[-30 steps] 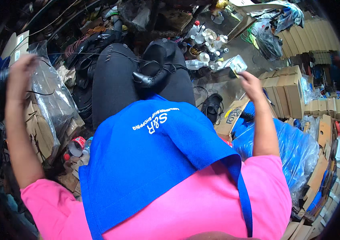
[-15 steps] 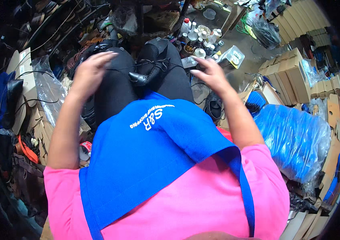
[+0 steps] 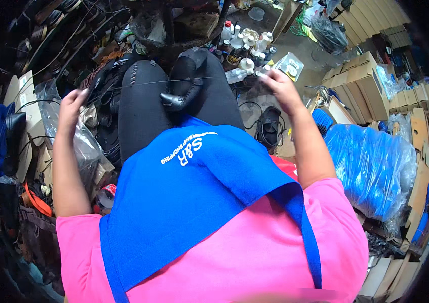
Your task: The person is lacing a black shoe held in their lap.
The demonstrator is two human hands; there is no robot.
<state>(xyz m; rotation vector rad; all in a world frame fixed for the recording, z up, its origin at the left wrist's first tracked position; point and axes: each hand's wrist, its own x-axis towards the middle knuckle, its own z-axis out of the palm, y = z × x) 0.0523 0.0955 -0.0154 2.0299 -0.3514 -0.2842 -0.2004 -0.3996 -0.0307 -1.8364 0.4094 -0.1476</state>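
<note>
The left hand [image 3: 72, 105] is raised to the left of the black shoe [image 3: 181, 98], its fingertips pinched together on a thin dark thread [image 3: 159, 81]. The right hand [image 3: 281, 90] is up on the shoe's other side, fingers closed, seemingly on the thread's other end. The two hands are well apart, and neither touches the shoe; the thread runs almost straight between them, passing over it.

The shoe lies across the right thigh of the dark trousers [image 3: 144, 116], its shiny toe toward the left. It looks light, with a firm, smooth toe that could slip under dry fingers and a softer upper that should give when squeezed; the body behind the toe seems the surer hold. The thread looks weightless and strong, but may slide or bite into skin, so a wrap around the fingers would grip better than a bare pinch.

Nearer the wearer than the shoe is a blue apron [image 3: 194, 197]. To the shoe's right lies a dark shoe on the floor [image 3: 269, 127]; beyond it, ahead and right, are bottles [image 3: 246, 64]; farther right stand cardboard boxes [image 3: 358, 78].
</note>
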